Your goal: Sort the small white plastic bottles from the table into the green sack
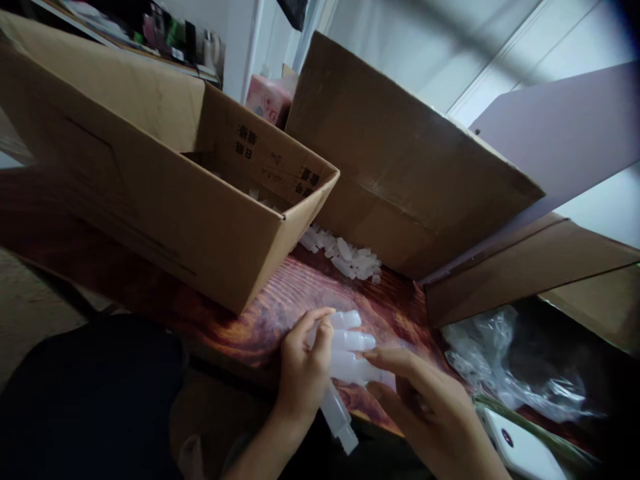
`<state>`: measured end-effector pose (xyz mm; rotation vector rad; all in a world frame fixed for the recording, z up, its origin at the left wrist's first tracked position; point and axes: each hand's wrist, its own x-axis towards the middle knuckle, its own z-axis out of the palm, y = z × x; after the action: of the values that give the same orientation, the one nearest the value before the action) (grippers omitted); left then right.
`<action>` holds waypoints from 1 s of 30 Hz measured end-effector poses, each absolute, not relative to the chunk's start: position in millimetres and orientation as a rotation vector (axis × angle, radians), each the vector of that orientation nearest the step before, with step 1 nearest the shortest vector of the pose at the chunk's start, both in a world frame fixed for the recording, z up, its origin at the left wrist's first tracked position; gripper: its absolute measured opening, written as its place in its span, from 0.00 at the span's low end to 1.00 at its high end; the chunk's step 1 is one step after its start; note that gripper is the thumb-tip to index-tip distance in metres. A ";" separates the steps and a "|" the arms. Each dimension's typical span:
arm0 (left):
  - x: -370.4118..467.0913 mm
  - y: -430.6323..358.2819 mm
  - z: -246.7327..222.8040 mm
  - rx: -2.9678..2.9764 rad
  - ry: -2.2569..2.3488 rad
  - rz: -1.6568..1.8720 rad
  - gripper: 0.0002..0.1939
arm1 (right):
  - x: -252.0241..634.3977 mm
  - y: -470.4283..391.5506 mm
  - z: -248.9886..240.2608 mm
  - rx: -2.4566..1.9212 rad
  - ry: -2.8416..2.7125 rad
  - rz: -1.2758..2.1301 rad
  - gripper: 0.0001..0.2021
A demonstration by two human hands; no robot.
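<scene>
My left hand (307, 360) is wrapped around several small translucent white plastic bottles (350, 341), held side by side with their necks to the right. One more plastic bottle (337, 412) slants down below that hand, its neck pointing toward the floor. The index finger and thumb of my right hand (415, 393) close around the neck end of the lowest bottle in the row; its other fingers are curled and partly hidden. A pile of small translucent plastic pieces (345, 255) lies on the wood-grain table (280, 287) beyond my hands.
An open cardboard box (165, 193) stands at the left, with some pale pieces inside. Behind the pile leans a tall cardboard panel (400, 153). At the right, another cardboard box (490, 267) adjoins clear plastic bags (500, 360). A white phone (523, 447) lies at the lower right.
</scene>
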<state>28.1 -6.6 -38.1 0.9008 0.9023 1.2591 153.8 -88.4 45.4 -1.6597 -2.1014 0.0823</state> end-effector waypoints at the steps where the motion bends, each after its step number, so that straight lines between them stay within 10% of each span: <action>1: 28.8 -6.5 -39.4 0.882 0.891 1.251 0.14 | 152.6 -87.4 46.8 -1.615 -2.144 0.032 0.07; 23: 28.1 -8.0 -41.7 0.983 0.897 1.237 0.13 | 155.9 -80.9 48.9 -1.771 -2.204 -0.026 0.19; 30: 28.5 -6.7 -38.0 0.997 0.893 1.218 0.14 | 165.2 -83.1 54.1 -1.727 -2.282 0.001 0.08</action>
<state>28.5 -6.7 -38.0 0.9968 0.8930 1.2178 165.2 -83.1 54.1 -1.7269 -2.2823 0.0012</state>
